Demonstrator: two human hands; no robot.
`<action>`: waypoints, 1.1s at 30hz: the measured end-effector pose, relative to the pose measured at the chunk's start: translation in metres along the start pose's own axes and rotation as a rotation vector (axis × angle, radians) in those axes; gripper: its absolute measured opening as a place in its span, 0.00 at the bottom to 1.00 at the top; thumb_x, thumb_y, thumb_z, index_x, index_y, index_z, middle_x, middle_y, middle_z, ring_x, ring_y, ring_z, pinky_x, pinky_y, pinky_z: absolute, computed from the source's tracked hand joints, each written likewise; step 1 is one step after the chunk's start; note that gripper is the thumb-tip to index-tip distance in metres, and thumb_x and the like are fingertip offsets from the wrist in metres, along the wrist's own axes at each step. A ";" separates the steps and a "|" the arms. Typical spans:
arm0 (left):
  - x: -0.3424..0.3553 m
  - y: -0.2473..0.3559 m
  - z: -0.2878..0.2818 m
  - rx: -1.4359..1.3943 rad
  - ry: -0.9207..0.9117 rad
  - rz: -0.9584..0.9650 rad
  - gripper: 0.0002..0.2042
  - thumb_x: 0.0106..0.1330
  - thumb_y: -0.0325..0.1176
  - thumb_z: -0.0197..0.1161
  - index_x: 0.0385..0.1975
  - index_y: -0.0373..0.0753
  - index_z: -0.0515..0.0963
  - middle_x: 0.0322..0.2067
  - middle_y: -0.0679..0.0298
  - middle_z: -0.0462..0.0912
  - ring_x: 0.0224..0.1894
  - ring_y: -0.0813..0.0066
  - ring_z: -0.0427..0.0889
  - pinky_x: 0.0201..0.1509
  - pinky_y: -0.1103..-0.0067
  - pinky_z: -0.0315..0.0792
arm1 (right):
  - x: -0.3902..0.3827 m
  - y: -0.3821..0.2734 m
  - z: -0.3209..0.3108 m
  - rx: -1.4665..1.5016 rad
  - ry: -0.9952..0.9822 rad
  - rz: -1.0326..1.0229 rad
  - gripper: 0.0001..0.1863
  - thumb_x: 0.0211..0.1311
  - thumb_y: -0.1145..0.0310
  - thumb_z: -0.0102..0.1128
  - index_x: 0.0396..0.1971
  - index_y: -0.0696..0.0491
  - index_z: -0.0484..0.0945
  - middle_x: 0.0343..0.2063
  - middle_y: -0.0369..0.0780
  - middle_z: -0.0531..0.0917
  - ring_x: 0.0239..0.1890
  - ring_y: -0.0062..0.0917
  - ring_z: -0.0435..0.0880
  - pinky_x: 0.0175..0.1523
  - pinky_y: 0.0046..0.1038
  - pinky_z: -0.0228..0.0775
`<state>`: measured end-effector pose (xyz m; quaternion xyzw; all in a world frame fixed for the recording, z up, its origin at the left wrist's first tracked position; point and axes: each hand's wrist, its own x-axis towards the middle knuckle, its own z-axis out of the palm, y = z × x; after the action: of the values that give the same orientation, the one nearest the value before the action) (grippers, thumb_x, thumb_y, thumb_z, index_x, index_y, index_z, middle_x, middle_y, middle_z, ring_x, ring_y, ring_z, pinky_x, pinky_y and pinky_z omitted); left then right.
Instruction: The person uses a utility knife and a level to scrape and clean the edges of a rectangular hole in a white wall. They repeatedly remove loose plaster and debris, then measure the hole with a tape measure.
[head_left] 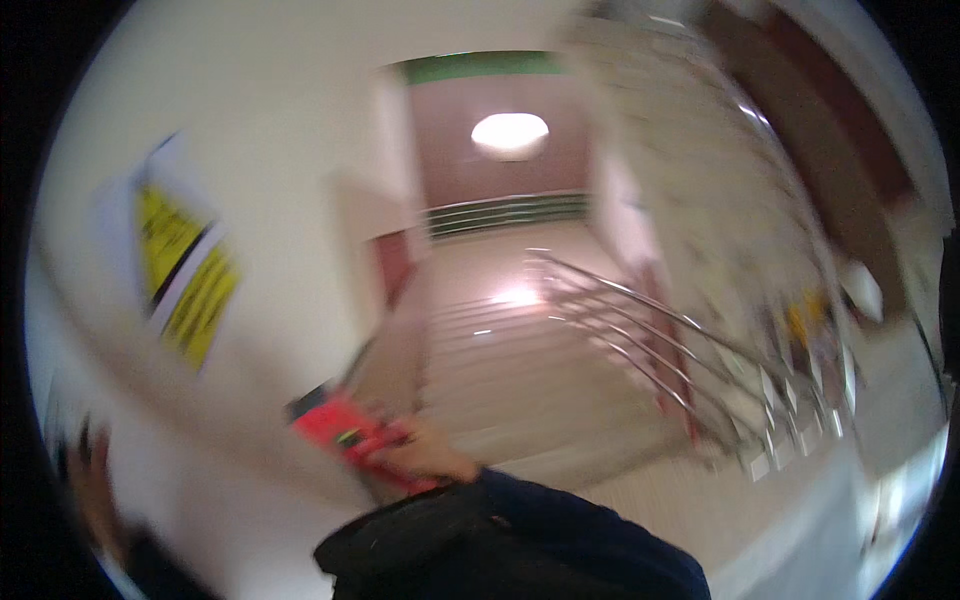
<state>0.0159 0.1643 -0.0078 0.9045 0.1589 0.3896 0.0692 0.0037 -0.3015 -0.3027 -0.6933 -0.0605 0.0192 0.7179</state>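
Observation:
My right hand [435, 455], in a dark blue sleeve, is closed around a red tool [335, 425] at the lower middle. The tool has a dark end and a small yellow-green patch, but blur hides its exact kind. It is held in front of the pale wall at the left side of the stairs. Far out at the lower left rim is my left hand [97, 490], its blurred fingers stretched upward and apart beside the wall. I make out nothing in it. Something black [420, 540] covers part of my right forearm.
A staircase [490, 370] runs down ahead to a landing with a bright round light [510, 133] beyond. Metal railings [690, 350] line its right side. On the left wall [270, 200] hangs a yellow and black sign [185, 270]. A dark red panel [395, 265] stands by the stairs.

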 end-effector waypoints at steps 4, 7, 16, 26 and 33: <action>-0.005 0.070 0.014 -0.088 -0.275 -0.004 0.29 0.66 0.54 0.70 0.53 0.32 0.81 0.51 0.49 0.81 0.54 0.57 0.78 0.59 0.64 0.72 | -0.001 0.002 -0.030 0.182 -0.003 0.088 0.15 0.62 0.67 0.77 0.44 0.57 0.85 0.32 0.37 0.88 0.32 0.21 0.86 0.36 0.26 0.78; -0.018 0.101 -0.017 -0.182 -0.336 0.137 0.24 0.67 0.54 0.70 0.41 0.34 0.85 0.33 0.53 0.84 0.37 0.62 0.81 0.44 0.67 0.74 | 0.011 -0.026 -0.014 0.131 -0.032 0.061 0.10 0.58 0.75 0.75 0.38 0.55 0.83 0.22 0.34 0.84 0.19 0.16 0.80 0.22 0.22 0.71; -0.019 0.088 -0.028 -0.627 -0.520 -0.101 0.37 0.61 0.54 0.76 0.65 0.36 0.78 0.57 0.49 0.83 0.62 0.57 0.79 0.69 0.71 0.68 | 0.075 -0.015 0.053 0.192 -0.453 -0.032 0.12 0.57 0.78 0.76 0.36 0.54 0.80 0.18 0.33 0.80 0.14 0.15 0.74 0.17 0.22 0.65; -0.003 0.094 -0.020 -0.596 -0.519 -0.149 0.41 0.55 0.48 0.82 0.64 0.29 0.74 0.58 0.48 0.82 0.63 0.57 0.78 0.73 0.73 0.65 | 0.073 -0.037 0.106 0.204 -0.709 0.044 0.14 0.59 0.76 0.76 0.43 0.55 0.81 0.23 0.32 0.83 0.20 0.13 0.78 0.25 0.22 0.71; -0.005 0.093 -0.024 -0.665 -0.527 -0.159 0.42 0.55 0.41 0.83 0.67 0.28 0.70 0.59 0.50 0.80 0.63 0.59 0.77 0.73 0.74 0.64 | 0.084 -0.020 0.104 0.129 -0.714 0.066 0.18 0.59 0.74 0.77 0.48 0.58 0.82 0.28 0.34 0.87 0.26 0.15 0.82 0.33 0.22 0.79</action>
<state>0.0170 0.0755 0.0278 0.8866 0.0705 0.1687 0.4249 0.0744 -0.1900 -0.2749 -0.5979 -0.2835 0.2869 0.6927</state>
